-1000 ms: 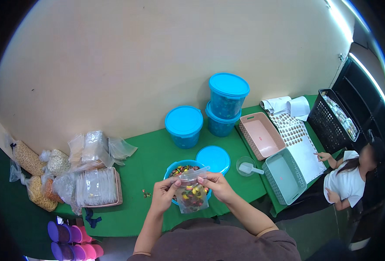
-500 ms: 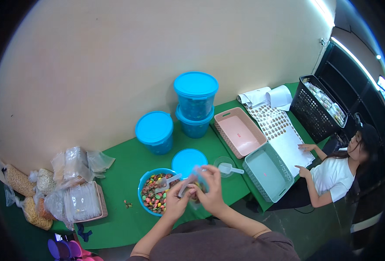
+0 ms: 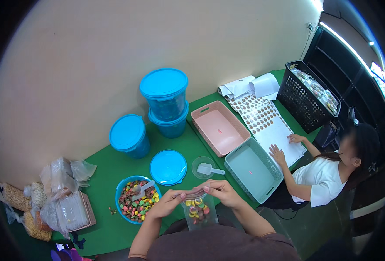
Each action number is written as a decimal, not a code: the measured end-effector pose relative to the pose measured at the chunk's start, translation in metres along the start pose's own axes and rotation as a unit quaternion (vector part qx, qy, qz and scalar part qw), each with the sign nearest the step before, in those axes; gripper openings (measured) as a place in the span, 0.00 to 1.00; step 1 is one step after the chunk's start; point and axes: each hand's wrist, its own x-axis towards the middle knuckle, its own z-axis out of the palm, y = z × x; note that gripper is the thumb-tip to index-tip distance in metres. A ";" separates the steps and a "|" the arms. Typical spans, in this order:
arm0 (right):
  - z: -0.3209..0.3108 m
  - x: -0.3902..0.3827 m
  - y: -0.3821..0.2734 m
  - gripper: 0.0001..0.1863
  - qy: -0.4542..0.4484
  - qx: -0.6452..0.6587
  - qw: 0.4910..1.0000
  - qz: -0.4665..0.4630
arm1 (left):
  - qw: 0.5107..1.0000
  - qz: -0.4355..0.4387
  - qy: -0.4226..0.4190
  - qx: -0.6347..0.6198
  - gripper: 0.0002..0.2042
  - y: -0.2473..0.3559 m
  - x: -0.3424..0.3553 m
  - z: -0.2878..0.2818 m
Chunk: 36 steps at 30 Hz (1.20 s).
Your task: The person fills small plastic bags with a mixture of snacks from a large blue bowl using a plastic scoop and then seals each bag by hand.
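Note:
A clear plastic pouch (image 3: 200,213) hangs upright in front of my body, partly filled with yellow, red, green and brown candies. My left hand (image 3: 168,203) pinches its top edge on the left, and my right hand (image 3: 222,193) grips the same edge on the right. The rim between them looks pressed together; whether it is sealed I cannot tell. Just left of my left hand stands a blue tub (image 3: 118,203) of the same candies, a clear scoop (image 3: 143,190) lying on them. Beyond my hands rest a round blue lid (image 3: 168,167) and a white scoop (image 3: 207,169) on a clear round dish.
Lidded blue tubs (image 3: 130,137) stand by the wall. A pink basket (image 3: 221,130) and a green basket (image 3: 253,172) lie right. A co-worker (image 3: 327,174) touches sticker sheets (image 3: 266,117) near a black crate (image 3: 308,98). Packs of plastic pouches (image 3: 72,213) sit left.
My hands have moved apart along the pouch's top edge, and the pouch now hangs straight with its candies visible. The view has shifted. The co-worker's hands have moved over the sheets.

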 end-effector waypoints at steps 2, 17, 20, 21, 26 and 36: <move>-0.012 -0.006 0.002 0.14 0.004 0.046 0.997 0.054 | 0.997 -0.053 -0.021 -0.055 0.23 -0.005 0.010 0.003; -0.040 0.010 0.003 0.17 0.025 -0.131 0.991 -0.023 | 0.993 -0.031 0.117 0.003 0.12 -0.019 0.050 0.010; -0.048 0.005 0.003 0.18 0.013 -0.071 0.997 0.018 | 0.997 -0.058 0.036 -0.040 0.14 -0.013 0.054 0.003; -0.052 0.005 0.002 0.18 0.011 -0.071 0.997 0.019 | 0.997 -0.057 0.038 -0.041 0.14 -0.014 0.055 0.005; -0.064 0.009 0.002 0.20 0.167 -0.146 0.975 -0.012 | 0.986 -0.019 0.161 0.035 0.25 -0.029 0.066 0.011; -0.008 0.030 0.018 0.26 0.201 -0.291 0.927 -0.122 | 0.971 0.060 0.181 0.146 0.32 -0.035 0.063 0.041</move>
